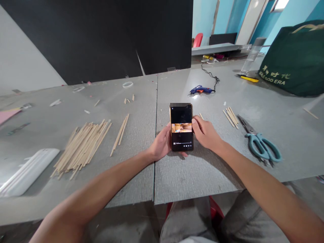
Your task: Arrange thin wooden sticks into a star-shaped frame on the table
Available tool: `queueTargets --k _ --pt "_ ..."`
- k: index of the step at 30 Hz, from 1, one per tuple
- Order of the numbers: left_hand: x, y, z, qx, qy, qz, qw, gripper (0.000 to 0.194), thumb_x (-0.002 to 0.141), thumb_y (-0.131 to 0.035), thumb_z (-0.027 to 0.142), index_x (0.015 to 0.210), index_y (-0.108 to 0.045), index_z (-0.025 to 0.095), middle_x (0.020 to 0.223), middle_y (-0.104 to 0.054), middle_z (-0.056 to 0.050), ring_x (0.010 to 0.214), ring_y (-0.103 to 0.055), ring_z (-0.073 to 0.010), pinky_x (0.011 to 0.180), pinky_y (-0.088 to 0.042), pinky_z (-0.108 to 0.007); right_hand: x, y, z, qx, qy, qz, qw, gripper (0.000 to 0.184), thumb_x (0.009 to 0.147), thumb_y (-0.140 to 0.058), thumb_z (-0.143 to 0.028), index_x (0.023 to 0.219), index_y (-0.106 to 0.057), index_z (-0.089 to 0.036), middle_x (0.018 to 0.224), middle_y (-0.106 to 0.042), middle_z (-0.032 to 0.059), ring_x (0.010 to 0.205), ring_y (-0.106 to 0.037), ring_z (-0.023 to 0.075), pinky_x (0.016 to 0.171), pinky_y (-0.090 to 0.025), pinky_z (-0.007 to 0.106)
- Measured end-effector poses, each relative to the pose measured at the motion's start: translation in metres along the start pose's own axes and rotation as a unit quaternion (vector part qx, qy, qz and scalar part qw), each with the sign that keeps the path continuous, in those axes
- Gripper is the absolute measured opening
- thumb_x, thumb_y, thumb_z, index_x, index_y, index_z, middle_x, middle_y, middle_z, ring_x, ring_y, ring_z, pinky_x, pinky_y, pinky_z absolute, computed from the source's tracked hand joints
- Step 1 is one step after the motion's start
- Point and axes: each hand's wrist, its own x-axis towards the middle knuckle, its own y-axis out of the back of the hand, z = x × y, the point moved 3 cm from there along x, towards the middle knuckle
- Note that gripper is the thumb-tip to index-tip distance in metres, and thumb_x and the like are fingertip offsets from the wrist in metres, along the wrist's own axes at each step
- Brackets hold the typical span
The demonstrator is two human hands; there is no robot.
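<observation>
Upright between my hands is a smartphone [181, 138], its dark screen showing a video picture in the middle with playback controls below. My left hand [162, 142] wraps round its left edge, with some fingers passing behind and showing under the bottom edge. My right hand [206, 133] grips the right edge, thumb toward the screen; its other fingers are partly hidden. To the left lies a large pile of thin wooden sticks [82, 146], with a few loose sticks [119, 134] beside it. Scissors with blue handles [260, 143] lie right of my right hand, near a small group of sticks [231, 117].
A blue glue gun [201, 90] with a black cord lies behind the phone. Farther right are a yellow utility knife [248, 78], a clear bottle [251, 57] and a green bag [293, 60]. A tape ring [128, 84] lies before a black panel [113, 37]. White packaging [30, 172] sits left.
</observation>
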Motion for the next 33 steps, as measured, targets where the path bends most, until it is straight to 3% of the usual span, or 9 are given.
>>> queueTargets --k 20,33 --pt "-0.0011 0.0037 -0.0008 0.0 0.005 0.006 1.0 0.066 0.113 -0.042 0.064 0.159 -0.058 0.019 0.14 -0.076 -0.021 0.113 -0.079 -0.0408 0.076 -0.073 -0.057 0.0004 0.0008 -0.0026 0.004 -0.013 -0.015 1.0 0.031 0.114 -0.036 -0.046 0.091 -0.046 -0.027 0.067 -0.051 -0.0011 0.062 -0.051 0.0207 0.066 -0.034 0.036" --pt "0.0 -0.001 0.0007 0.005 0.009 0.009 1.0 0.067 0.11 -0.047 0.066 0.152 -0.066 0.017 0.136 -0.078 -0.021 0.113 -0.079 -0.0404 0.074 -0.072 -0.055 0.0003 0.0002 0.0002 -0.003 -0.004 -0.007 1.0 0.037 0.115 -0.038 -0.053 0.093 -0.051 -0.027 0.069 -0.057 -0.0002 0.063 -0.055 0.0211 0.066 -0.035 0.036"
